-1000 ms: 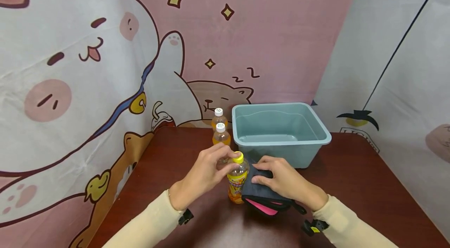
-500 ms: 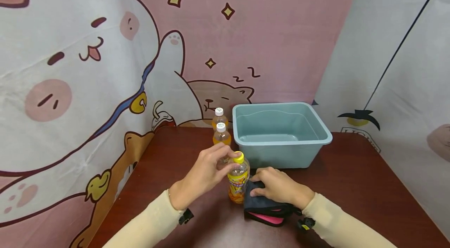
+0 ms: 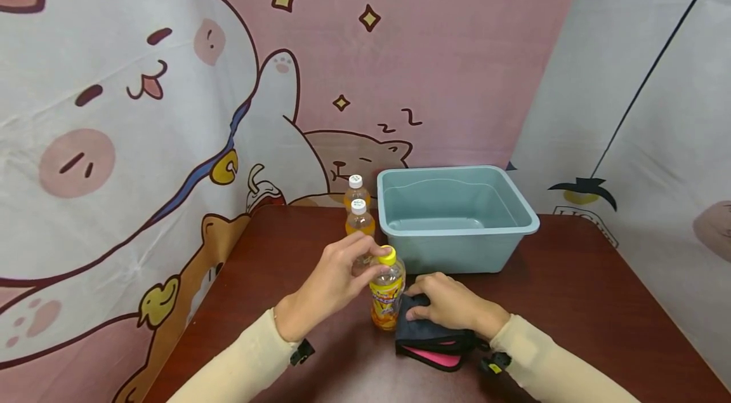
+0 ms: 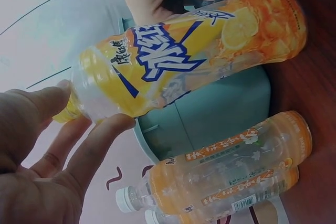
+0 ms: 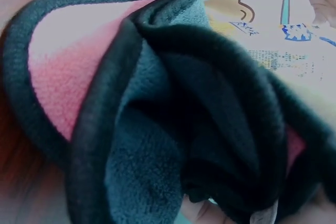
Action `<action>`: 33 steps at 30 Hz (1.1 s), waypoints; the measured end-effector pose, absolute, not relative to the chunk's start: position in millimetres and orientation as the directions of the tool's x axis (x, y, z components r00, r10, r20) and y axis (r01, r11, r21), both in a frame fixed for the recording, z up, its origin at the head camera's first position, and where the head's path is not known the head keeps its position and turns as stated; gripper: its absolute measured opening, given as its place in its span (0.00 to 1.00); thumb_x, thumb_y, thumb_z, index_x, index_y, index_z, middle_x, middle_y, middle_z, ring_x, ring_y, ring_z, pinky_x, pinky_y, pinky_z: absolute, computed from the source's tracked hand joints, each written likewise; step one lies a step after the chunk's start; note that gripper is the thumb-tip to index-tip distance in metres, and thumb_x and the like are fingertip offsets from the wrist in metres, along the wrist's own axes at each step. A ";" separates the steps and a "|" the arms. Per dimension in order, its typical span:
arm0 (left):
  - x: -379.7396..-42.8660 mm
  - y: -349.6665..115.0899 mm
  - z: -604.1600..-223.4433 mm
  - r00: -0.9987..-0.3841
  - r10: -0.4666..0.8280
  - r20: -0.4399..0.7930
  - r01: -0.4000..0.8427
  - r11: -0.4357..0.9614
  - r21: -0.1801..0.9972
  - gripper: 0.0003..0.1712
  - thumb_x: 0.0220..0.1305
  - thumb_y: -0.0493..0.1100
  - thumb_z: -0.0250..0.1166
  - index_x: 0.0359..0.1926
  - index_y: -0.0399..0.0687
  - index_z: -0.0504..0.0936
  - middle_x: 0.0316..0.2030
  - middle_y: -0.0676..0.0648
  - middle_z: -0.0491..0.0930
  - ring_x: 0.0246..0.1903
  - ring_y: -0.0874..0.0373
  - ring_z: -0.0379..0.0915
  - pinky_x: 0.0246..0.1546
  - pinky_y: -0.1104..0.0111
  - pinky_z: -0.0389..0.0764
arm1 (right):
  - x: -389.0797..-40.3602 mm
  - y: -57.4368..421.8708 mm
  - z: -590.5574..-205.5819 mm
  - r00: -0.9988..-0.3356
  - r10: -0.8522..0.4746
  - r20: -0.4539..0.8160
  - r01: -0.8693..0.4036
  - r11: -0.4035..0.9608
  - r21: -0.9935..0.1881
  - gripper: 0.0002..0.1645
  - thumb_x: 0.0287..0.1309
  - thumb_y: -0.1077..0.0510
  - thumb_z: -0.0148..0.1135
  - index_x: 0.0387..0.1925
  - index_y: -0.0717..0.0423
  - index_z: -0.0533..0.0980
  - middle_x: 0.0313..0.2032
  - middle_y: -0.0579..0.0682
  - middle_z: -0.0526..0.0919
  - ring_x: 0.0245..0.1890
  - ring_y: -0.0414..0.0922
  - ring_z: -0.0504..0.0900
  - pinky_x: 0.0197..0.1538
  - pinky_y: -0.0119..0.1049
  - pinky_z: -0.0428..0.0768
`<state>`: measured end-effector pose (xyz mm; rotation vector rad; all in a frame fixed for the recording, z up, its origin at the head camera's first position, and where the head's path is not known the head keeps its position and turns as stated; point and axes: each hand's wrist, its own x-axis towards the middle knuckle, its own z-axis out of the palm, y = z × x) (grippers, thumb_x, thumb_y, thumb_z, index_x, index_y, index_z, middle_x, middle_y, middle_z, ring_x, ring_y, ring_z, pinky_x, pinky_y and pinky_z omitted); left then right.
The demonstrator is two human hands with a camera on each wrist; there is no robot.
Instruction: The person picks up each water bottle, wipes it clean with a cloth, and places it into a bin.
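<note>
My left hand (image 3: 337, 276) pinches the yellow cap (image 3: 389, 255) of an iced tea bottle (image 3: 385, 304), which stands upright on the table. In the left wrist view the bottle (image 4: 173, 59) shows a yellow and orange label with lemon slices, and the thumb and fingers of my left hand (image 4: 58, 161) are at its neck. My right hand (image 3: 451, 304) grips a folded cleaning cloth (image 3: 428, 333), dark grey with pink inside and black edging, right beside the bottle. The cloth (image 5: 142, 156) fills most of the right wrist view and hides most of that hand.
Behind the bottle, two drink bottles with white caps stand in line, a nearer one (image 3: 361, 223) and a farther one (image 3: 355, 195). A pale blue-green plastic bin (image 3: 457, 254) sits at their right on the dark red table (image 3: 577, 301). Cartoon-printed cloth hangs behind.
My right hand has moved down with the cloth along the bottle's right side, then stayed there over the last half second. The left hand keeps its pinch on the cap.
</note>
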<state>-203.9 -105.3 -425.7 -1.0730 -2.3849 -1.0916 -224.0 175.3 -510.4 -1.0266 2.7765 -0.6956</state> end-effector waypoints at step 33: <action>-202.9 -107.1 -425.1 -0.647 0.514 0.563 0.762 0.420 0.493 0.13 0.72 0.37 0.83 0.51 0.49 0.89 0.50 0.50 0.89 0.47 0.57 0.92 0.45 0.73 0.95 | -212.8 183.8 -448.1 -0.779 -0.492 0.390 -0.623 0.535 -0.571 0.26 0.71 0.47 0.84 0.66 0.48 0.92 0.49 0.35 0.94 0.47 0.32 0.89 0.46 0.30 0.87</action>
